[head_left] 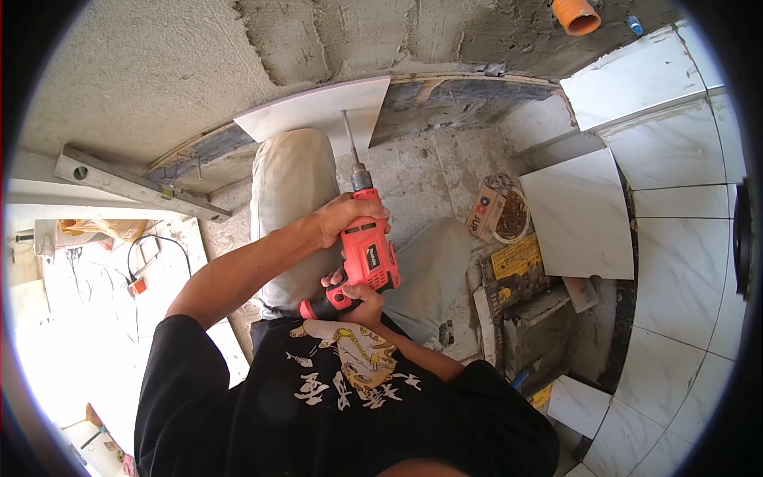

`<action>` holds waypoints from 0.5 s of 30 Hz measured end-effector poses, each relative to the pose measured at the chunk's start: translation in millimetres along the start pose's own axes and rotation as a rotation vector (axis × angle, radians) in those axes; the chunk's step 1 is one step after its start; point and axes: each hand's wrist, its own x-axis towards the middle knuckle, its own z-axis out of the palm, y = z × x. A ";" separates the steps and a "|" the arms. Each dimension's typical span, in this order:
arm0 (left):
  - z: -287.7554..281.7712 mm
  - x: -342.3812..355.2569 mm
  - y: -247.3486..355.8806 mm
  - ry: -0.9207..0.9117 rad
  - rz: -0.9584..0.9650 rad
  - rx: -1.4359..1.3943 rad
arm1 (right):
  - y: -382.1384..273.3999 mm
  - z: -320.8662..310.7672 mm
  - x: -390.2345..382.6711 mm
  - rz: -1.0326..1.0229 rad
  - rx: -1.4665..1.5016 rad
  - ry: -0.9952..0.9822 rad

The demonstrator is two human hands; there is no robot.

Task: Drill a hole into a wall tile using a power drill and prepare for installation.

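A red and black power drill (pixel 368 246) is held in both hands in front of my body. Around its front housing, just behind the chuck, my left hand (pixel 343 220) is wrapped. My right hand (pixel 362 306) grips the drill's rear handle close to my shirt. From the chuck a long metal bit (pixel 350 137) points away from me, its tip over the face of a white tile (pixel 318 109). Whether the tip touches the tile, I cannot tell. The tile leans against the low wall edge, partly hidden by my raised left knee (pixel 294 171).
A metal level (pixel 143 184) rests at the left wall. On the right are a loose white tile (pixel 580 213), a small carton (pixel 486 213), a round tub (pixel 515 219) and a tiled wall (pixel 675 262). An orange pipe (pixel 576 16) protrudes at the far right.
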 end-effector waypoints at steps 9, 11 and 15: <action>-1.2 -2.6 1.5 -0.022 0.003 -0.008 | -0.2 3.9 -1.8 -0.018 -0.079 -0.006; -0.2 -3.8 3.5 -0.035 0.002 -0.021 | 1.1 0.8 -3.1 -0.018 -0.119 0.012; -0.7 -4.7 3.1 -0.052 0.016 -0.041 | 6.6 -6.1 -5.8 -0.101 -0.319 0.008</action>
